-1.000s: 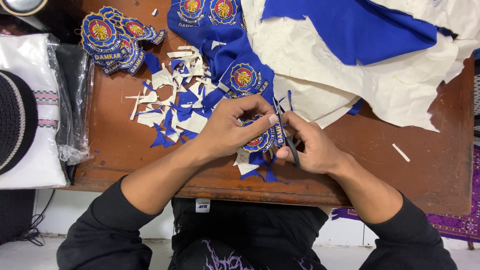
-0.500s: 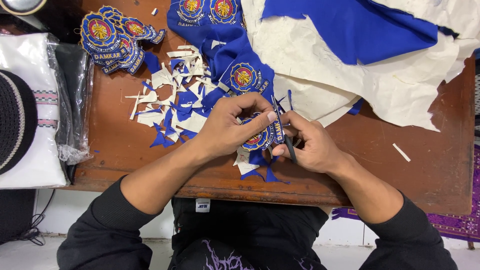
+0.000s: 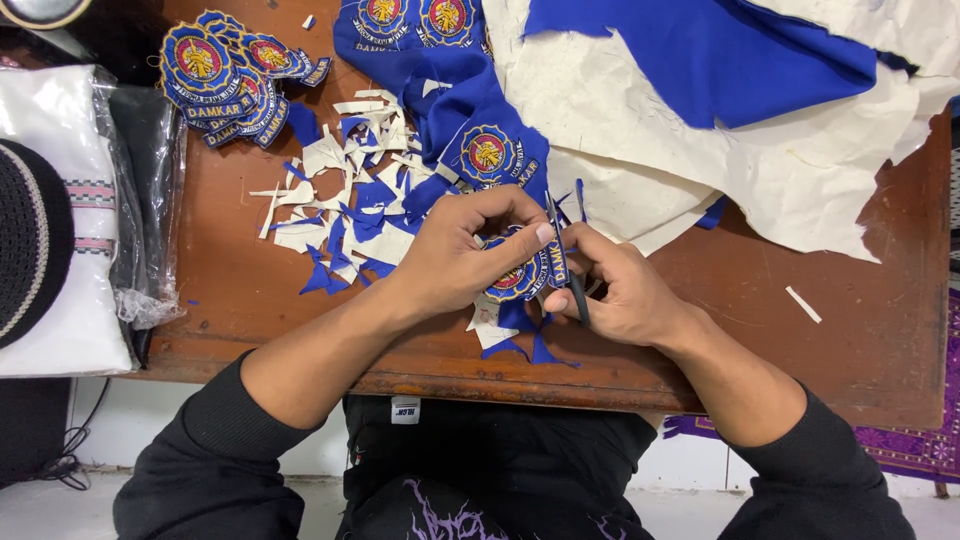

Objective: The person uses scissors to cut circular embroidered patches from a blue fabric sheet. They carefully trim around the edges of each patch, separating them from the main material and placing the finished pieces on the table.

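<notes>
My left hand (image 3: 462, 252) pinches a round blue embroidered patch (image 3: 516, 276) above the front edge of a brown wooden table (image 3: 230, 290). My right hand (image 3: 618, 288) grips dark scissors (image 3: 566, 262), whose blades point up along the patch's right edge. Blue and white fabric trimmings (image 3: 352, 212) lie scattered just left of my hands. A strip of blue cloth with uncut patches (image 3: 470, 120) runs up the table behind them.
A pile of cut patches (image 3: 232, 72) sits at the far left corner. White backing sheets (image 3: 720, 170) and blue cloth (image 3: 720, 50) cover the far right. A plastic-wrapped white fabric bundle (image 3: 70, 220) with a dark cap (image 3: 28, 240) lies left of the table.
The patch has turned slightly in my left hand and the scissors have shifted a little along its edge. Both hands stay in the same spot.
</notes>
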